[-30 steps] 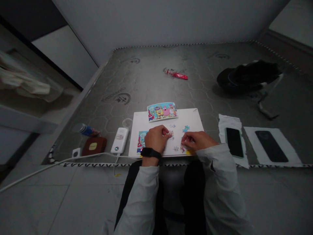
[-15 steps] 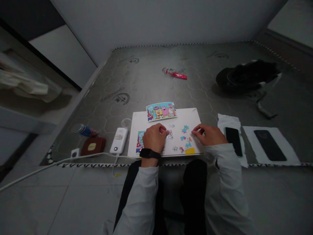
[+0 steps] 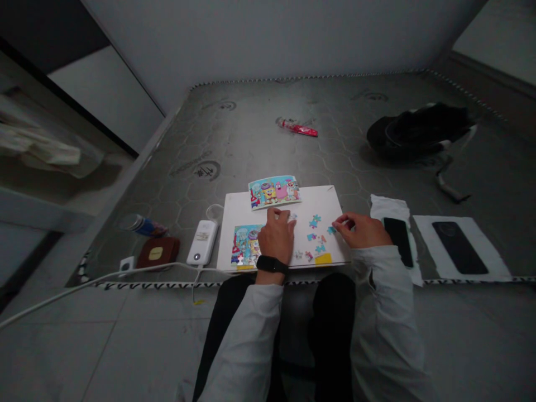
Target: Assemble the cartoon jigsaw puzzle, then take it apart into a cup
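A white board (image 3: 322, 200) lies at the near edge of a grey mattress, with several loose jigsaw pieces (image 3: 315, 221) scattered on it. A partly assembled cartoon puzzle (image 3: 247, 244) fills its left part. A colourful reference picture (image 3: 274, 191) rests on the board's far edge. My left hand (image 3: 276, 237), with a black watch at the wrist, sits curled over the board's middle, fingertips by a small piece. My right hand (image 3: 360, 230) is at the board's right edge, fingers pinched on a small blue puzzle piece (image 3: 332, 229).
A white power bank (image 3: 203, 242) with a cable, a brown case (image 3: 159, 252) and a can (image 3: 140, 224) lie left of the board. Two dark phones (image 3: 396, 234) (image 3: 459, 247) rest on white sheets at right. Farther back are a red wrapper (image 3: 299, 128) and a black cap (image 3: 419, 131).
My left hand has shifted right, uncovering the assembled puzzle section. My right hand moved from the near pieces to the board's right edge and stays there pinching a piece.
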Motion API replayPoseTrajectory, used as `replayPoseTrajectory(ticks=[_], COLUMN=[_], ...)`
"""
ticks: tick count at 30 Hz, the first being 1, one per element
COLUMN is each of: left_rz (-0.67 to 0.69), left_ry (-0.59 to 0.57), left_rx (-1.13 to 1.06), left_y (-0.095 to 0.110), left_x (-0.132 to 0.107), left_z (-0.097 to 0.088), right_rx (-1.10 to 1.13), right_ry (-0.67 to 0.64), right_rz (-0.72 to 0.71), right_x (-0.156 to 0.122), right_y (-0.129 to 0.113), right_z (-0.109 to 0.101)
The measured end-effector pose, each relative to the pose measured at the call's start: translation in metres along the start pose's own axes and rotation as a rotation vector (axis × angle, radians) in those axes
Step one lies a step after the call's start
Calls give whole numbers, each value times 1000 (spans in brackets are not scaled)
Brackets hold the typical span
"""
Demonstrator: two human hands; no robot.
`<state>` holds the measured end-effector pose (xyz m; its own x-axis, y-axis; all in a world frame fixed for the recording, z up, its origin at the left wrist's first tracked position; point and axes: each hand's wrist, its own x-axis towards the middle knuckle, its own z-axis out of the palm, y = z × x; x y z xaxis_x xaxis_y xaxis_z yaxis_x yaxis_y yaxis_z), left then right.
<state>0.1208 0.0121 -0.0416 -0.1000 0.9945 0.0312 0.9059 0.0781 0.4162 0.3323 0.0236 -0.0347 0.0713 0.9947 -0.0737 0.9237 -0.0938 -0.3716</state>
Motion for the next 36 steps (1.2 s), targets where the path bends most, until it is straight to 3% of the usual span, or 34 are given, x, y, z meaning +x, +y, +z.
replayPoseTrajectory(ticks=[8,25,36], left_rz=[21,212,268], left_ry=[-63,-145,-155], left_rx=[-27,-21,-76], left_y=[-1,2,1], left_x=[4,2,3], left_z=[-1,-4,0], right_rx=[1,81,148], right_ry=[-109,-84,-69], right_rz=[-2,-72,-241], right_x=[4,2,7], right_y=[-5,-23,-40], right_z=[-1,12,29])
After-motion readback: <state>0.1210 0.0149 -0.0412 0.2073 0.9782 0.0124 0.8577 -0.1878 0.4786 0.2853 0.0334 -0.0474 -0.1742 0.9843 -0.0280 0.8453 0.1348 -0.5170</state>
